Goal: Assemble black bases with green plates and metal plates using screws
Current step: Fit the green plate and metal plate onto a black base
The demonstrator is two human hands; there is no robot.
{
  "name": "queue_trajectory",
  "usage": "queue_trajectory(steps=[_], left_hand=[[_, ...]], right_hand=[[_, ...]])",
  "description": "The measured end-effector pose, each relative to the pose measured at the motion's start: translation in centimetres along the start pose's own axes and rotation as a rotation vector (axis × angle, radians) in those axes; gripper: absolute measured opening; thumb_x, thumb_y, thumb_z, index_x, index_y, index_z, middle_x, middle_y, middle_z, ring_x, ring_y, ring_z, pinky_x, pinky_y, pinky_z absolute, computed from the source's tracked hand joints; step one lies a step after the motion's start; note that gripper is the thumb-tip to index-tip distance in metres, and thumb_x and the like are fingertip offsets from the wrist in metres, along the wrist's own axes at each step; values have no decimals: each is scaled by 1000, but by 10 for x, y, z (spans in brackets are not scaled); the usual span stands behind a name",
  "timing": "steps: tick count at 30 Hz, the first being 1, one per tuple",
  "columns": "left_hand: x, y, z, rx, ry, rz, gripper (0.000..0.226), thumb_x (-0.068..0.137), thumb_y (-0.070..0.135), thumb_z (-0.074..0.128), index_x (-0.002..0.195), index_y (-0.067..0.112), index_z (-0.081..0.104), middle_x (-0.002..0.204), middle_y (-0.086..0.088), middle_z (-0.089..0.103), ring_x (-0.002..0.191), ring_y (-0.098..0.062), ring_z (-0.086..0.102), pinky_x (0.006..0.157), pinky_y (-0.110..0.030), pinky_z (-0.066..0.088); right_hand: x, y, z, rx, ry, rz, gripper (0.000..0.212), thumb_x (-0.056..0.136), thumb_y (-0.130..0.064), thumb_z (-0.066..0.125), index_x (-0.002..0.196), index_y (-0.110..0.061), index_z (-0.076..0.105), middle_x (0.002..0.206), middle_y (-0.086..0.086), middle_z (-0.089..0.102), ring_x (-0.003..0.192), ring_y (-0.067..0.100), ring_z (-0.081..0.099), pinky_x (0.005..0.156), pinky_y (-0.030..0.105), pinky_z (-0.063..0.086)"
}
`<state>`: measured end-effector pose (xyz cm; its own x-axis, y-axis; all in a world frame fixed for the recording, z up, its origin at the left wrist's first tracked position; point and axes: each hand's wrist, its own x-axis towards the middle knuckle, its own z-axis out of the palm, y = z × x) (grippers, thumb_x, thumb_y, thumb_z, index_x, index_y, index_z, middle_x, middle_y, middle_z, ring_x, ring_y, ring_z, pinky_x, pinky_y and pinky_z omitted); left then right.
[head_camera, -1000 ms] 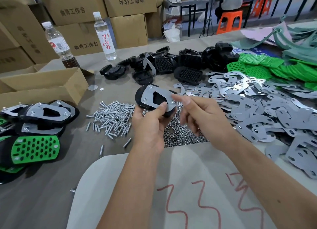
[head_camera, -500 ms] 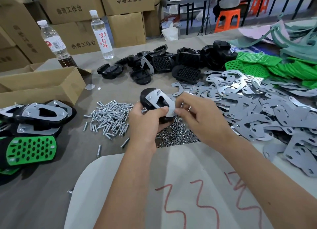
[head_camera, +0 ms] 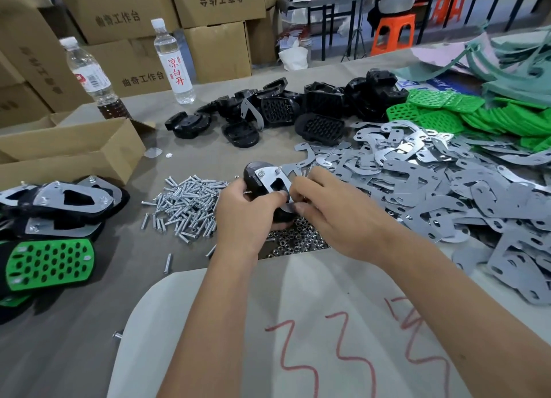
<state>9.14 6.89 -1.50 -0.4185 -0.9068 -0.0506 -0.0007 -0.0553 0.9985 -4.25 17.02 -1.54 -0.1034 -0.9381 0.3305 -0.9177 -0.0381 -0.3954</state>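
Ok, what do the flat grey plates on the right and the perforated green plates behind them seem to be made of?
Grey plates: probably stamped sheet metal, thin and flat, dull grey with some bright reflective faces. Green plates: likely moulded plastic, uniform saturated green with a slight sheen and regular holes.

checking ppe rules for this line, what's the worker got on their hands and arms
Nothing is worn: the left hand and right hand are bare, with no gloves, rings, watch or wristbands visible. Both forearms are bare to the frame's bottom edge, with no sleeves in view.
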Motion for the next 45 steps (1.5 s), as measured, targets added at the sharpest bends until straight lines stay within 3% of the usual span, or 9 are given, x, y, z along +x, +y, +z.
queue_trajectory(steps=[5, 10, 21, 27, 30, 33, 36, 41, 45], left_hand=[[-1, 0, 4, -26, 3, 25, 16, 87, 8, 73, 102, 6, 72, 95, -17, 77, 84, -32, 78, 64, -42, 64], [-6, 4, 12, -14, 33, 65, 36, 72, 25, 69, 104, 11, 71, 98, -14, 77, 91, -33, 76, 69, -51, 65], [-11, 1, 23, -106, 109, 92, 21, 82, 11, 83, 95, 20, 70, 91, -3, 76, 94, -31, 75, 70, -45, 66], [-6, 3, 15, -198, 170, 10, 21, 85, 23, 83, 93, 11, 67, 95, -15, 74, 90, -32, 76, 79, -53, 64], [-6, 6, 14, -242, 131, -23, 27, 94, 38, 74, 96, 12, 66, 97, -13, 74, 89, -32, 77, 70, -44, 64], [-4, 9, 12, -251, 130, -35, 38, 100, 49, 61, 96, 10, 62, 87, -7, 69, 67, -22, 72, 59, -38, 63], [-1, 12, 5, -229, 104, -33, 33, 100, 41, 64, 102, 9, 62, 90, -7, 69, 69, -21, 66, 62, -38, 61], [-2, 12, 1, -268, 12, -29, 5, 96, 13, 71, 97, 8, 70, 87, -8, 76, 70, -18, 70, 69, -37, 64], [0, 11, -3, -333, -25, -31, 3, 96, 12, 70, 96, 13, 66, 90, -10, 79, 77, -23, 74, 66, -32, 61]], right_hand=[[1, -5, 4, -17, 43, 34, 8, 106, -29, 37, 98, -27, 39, 96, -1, 41, 75, 29, 49, 65, 50, 45], [2, -6, 1, -56, 99, 56, 20, 104, -34, 26, 94, -22, 39, 94, 1, 43, 71, 30, 47, 63, 52, 44], [6, -3, 9, -140, 233, 212, 24, 109, -27, 33, 89, -16, 44, 88, -4, 40, 72, 26, 46, 62, 49, 45], [3, 0, 0, 116, 196, 27, 32, 100, -51, 53, 115, -24, 62, 108, -10, 55, 95, 14, 55, 81, 39, 50], [5, 1, 5, 73, 267, 22, 25, 94, -37, 71, 113, -22, 66, 102, -12, 59, 85, 12, 56, 76, 41, 52], [6, 4, 8, 463, 400, 185, 11, 98, -23, 66, 106, -17, 71, 86, -3, 68, 72, 16, 63, 60, 32, 52], [5, 6, 2, 1001, 367, 381, 14, 104, -15, 60, 96, -14, 71, 82, 12, 71, 58, 18, 59, 42, 24, 43], [6, 5, -1, 1189, 268, 430, 22, 105, -13, 57, 98, 5, 68, 87, 21, 68, 56, 19, 53, 43, 25, 44], [5, 1, 1, 1228, 238, 426, 20, 104, -15, 58, 101, -2, 72, 92, 21, 70, 59, 17, 57, 48, 25, 50]])
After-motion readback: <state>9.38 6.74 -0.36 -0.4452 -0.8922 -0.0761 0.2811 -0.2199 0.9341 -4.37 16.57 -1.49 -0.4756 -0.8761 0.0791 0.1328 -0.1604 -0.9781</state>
